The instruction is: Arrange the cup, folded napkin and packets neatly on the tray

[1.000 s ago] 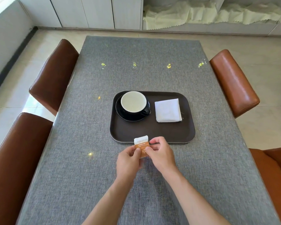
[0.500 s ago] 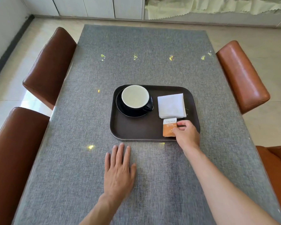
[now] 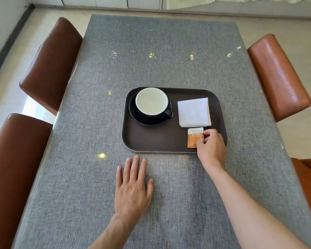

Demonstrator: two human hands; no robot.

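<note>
One right-hand (image 3: pixel 211 146) grip pinching packet (image 3: pixel 194 138)

The only print sits on the orange-and-white packet (image 3: pixel 195 137) at the tray's (image 3: pixel 151 142) five o'clock corner: small lines across its white top band, too blurred to read.

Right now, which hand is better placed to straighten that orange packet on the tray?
The right hand: its fingers already pinch the packet on the tray. The left hand lies flat on the table.
</note>
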